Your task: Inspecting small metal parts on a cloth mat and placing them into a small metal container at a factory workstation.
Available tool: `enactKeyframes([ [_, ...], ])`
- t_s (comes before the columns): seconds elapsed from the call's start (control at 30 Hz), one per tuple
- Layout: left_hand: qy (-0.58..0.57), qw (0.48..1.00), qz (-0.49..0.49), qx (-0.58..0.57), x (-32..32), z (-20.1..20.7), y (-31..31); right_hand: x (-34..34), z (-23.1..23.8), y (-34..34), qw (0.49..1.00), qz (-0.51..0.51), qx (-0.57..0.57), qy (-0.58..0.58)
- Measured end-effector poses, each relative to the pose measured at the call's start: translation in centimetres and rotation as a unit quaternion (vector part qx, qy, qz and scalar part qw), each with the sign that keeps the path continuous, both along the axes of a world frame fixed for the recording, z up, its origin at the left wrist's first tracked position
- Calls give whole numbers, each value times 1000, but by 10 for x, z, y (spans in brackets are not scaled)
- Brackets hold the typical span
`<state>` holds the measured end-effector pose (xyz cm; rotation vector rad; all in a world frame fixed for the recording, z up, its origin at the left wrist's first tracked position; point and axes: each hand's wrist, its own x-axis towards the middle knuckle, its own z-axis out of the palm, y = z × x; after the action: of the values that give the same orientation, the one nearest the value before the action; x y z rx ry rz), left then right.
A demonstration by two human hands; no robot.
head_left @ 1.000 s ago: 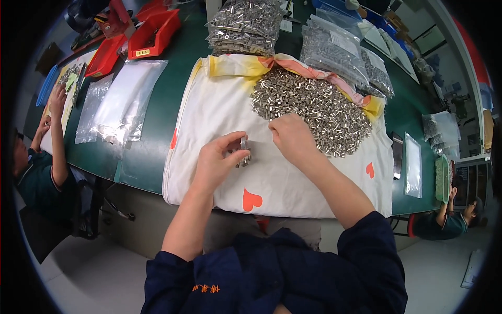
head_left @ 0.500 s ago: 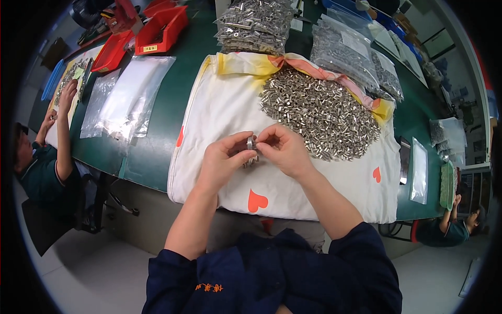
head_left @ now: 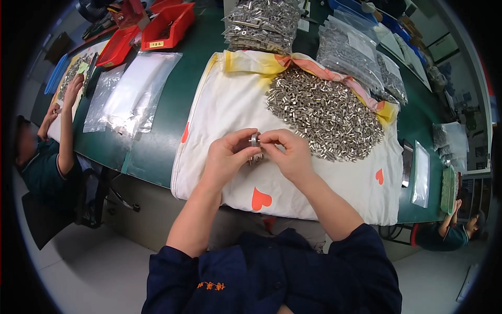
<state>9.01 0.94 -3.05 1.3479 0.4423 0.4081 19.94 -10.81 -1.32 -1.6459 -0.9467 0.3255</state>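
Between the thumb and fingers of my left hand (head_left: 228,156) is a small round metal ring-shaped piece (head_left: 254,140). My right hand (head_left: 287,154) is closed in a pinch right beside it, its fingertips at the ring's face; a tiny pale bit shows there, too small to name. A few small metal parts (head_left: 255,158) lie on the white cloth (head_left: 219,115) just under my hands, partly hidden by my left thumb. Beyond my right hand spreads a large heap of small silvery metal cylinders (head_left: 329,115) on the same cloth.
Clear bags of metal parts (head_left: 261,26) and more filled bags (head_left: 348,52) stand behind the cloth. Flat plastic bags (head_left: 136,89) and red bins (head_left: 167,26) are at left. A phone-like dark object (head_left: 406,162) lies right. Co-workers sit at left (head_left: 44,162) and right (head_left: 444,235).
The whole view has shifted slightly, with the table and cloth a little to the right. My right fingertips have drawn slightly away from the ring, which I still hold in my left hand.
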Motion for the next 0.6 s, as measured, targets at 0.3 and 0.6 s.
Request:
enactKeyframes([
  [0.3,37,999,-1,17,1,2,-2,20,10,-2,996,29,-65,-51],
  [0.6,53,998,-24,28,1,5,0,52,11,-30,917,47,-233,-322],
])
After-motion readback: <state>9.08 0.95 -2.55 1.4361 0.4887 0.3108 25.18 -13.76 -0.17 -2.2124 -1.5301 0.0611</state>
